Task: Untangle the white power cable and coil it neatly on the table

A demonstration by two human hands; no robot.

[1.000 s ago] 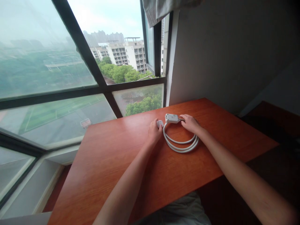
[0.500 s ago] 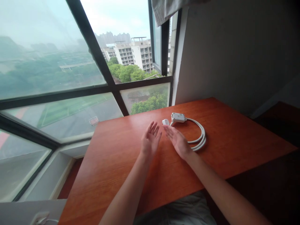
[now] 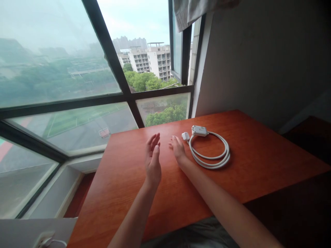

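Above the reddish-brown wooden table (image 3: 124, 206), my left hand (image 3: 153, 160) is open, its palm turned inward and nothing in it. Facing it is my right hand (image 3: 178, 148), also open and holding nothing, fingers extended toward the left. Just right of that hand lies a white power strip (image 3: 199, 131), its label-like marked face upward. Its white cable (image 3: 226, 155) is coiled in loops on the tabletop, and the white plug (image 3: 185, 136) rests beside the strip's left end. Neither hand touches the strip or its cable.
Large dark-framed windows (image 3: 131, 98) run along the left and back of the table, with a curtain (image 3: 188, 13) hanging at the top. A grey wall (image 3: 248, 62) rises behind on the right. At lower left, a wall socket (image 3: 43, 239) holds a white cord.
Both hands have moved left, away from the coiled cable, and turned with palms more inward. The cable loops and plug show more fully. The camera view has shifted slightly.
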